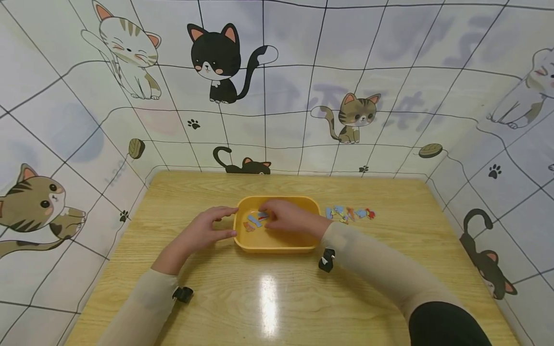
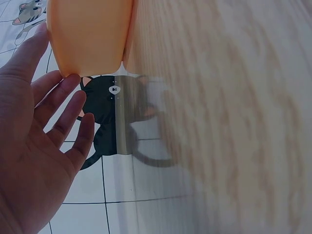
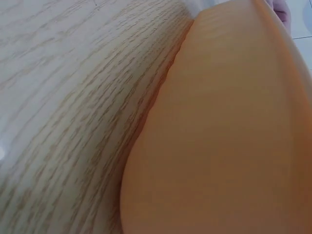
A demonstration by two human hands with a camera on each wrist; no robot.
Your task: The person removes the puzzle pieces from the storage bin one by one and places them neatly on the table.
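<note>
A yellow plastic tray (image 1: 277,249) sits on the wooden table. My left hand (image 1: 207,228) is at its left end, thumb and fingers spread, with fingertips touching the rim. In the left wrist view, this hand (image 2: 44,131) has loosely bent fingers, some resting against the tray wall (image 2: 90,39). My right hand (image 1: 285,215) reaches into the tray, fingers bent downward. At its fingertips is a small blue and red flat piece (image 1: 262,216); I cannot tell whether it is pinched. Beside it lie a light blue piece (image 1: 254,220) and an orange piece (image 1: 248,226).
To the right of the tray, several small colourful flat pieces (image 1: 349,214) lie in a row on the wooden table (image 1: 207,298). A cat-patterned, gridded wall covering (image 1: 285,91) rises behind the table and on both sides. The right wrist view is mostly filled by the tray's outer wall (image 3: 219,126).
</note>
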